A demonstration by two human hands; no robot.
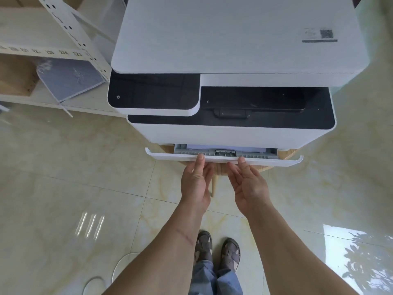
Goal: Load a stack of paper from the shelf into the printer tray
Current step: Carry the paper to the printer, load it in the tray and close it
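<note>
A white printer with a black panel stands in front of me on a low wooden stand. Its paper tray is pulled out a short way at the bottom, and a strip of white paper shows inside it behind the grey guides. My left hand has its fingertips against the tray's white front lip, fingers stretched out. My right hand sits beside it, thumb tip on the lip, palm turned up, fingers loose. Neither hand holds anything.
A white shelf unit stands to the left with a wrapped pack of paper on its lower board. A numbered white strip edges the shelf above. Glossy tiled floor lies all around. My sandalled feet are below the tray.
</note>
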